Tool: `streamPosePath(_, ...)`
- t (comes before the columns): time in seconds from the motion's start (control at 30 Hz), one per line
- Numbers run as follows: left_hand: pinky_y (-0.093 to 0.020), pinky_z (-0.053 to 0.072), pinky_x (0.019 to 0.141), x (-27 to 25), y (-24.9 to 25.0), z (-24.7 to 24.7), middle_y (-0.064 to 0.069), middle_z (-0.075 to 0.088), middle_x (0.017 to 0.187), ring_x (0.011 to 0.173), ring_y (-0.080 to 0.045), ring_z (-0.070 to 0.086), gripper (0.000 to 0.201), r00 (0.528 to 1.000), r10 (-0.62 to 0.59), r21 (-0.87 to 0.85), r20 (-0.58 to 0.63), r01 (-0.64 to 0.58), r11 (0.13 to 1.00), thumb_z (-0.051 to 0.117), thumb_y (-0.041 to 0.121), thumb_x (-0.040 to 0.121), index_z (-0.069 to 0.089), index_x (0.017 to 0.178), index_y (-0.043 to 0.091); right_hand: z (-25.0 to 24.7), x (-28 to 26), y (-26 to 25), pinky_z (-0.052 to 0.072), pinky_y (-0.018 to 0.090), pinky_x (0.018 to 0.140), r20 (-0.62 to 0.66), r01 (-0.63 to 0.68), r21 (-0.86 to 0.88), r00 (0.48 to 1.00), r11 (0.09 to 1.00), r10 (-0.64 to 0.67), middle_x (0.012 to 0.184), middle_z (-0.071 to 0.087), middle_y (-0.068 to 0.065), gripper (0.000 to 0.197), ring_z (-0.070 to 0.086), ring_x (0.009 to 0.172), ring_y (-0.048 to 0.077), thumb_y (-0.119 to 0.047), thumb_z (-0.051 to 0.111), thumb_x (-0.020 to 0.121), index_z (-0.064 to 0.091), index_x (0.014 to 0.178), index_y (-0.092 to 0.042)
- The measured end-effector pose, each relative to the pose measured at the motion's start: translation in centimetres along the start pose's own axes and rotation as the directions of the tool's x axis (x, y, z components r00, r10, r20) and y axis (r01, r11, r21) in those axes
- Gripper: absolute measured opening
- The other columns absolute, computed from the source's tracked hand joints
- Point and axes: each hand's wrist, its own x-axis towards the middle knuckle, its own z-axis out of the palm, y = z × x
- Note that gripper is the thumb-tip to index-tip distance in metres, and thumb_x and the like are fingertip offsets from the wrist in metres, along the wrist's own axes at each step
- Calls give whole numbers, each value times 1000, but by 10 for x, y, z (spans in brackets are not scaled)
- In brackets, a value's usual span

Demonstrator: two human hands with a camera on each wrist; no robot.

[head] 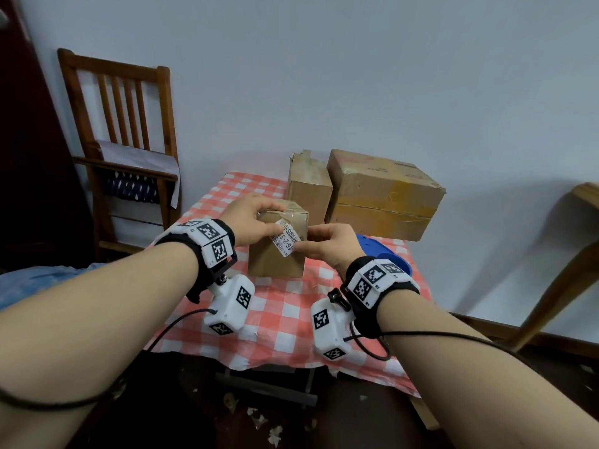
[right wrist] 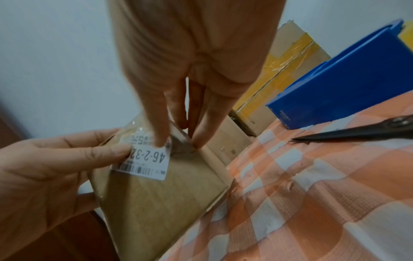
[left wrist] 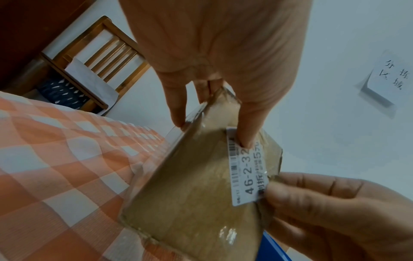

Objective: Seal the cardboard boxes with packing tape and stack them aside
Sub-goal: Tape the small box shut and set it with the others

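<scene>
Small cardboard box (head: 277,246) sits upright on the checked worktop (head: 285,319), right between both hands. Left hand (head: 251,218) grips its top corner, thumb on the white label (head: 287,239). Right hand (head: 327,246) pinches the label's other end. Two bigger boxes (head: 382,196) stand just beyond the hands, scissors (right wrist: 357,131) off to the right.
</scene>
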Motion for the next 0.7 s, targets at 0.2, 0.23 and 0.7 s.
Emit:
streamPosePath(0.2,-42,44,100,0,-3,1,-2,54,124,115,-20,51,42,1000,-4,91,4,4,996,75,22,78,63,119,24,3,2,4,54,14,61,-20,-7,-10,1000,1000,7,75,63,9,26,61,62,12,18,47,88,66,101,6)
streamPosePath(0.23,-42,43,101,-1,-3,2,-2,51,125,117,-20,49,47,999,-14,146,38,8,989,75,25,78,60,122,25,0,5,8,55,19,65,-33,-41,-34,999,999,40,73,62,9,26,60,64,16,18,46,88,66,99,7)
streamPosePath(0.7,-40,18,108,21,58,49,9,56,130,129,-19,40,38,995,59,443,78,-88,892,58,52,80,63,116,39,-102,16,79,44,32,77,-282,-363,-740,932,566,229,98,59,8,33,58,93,27,-29,59,89,55,113,-7)
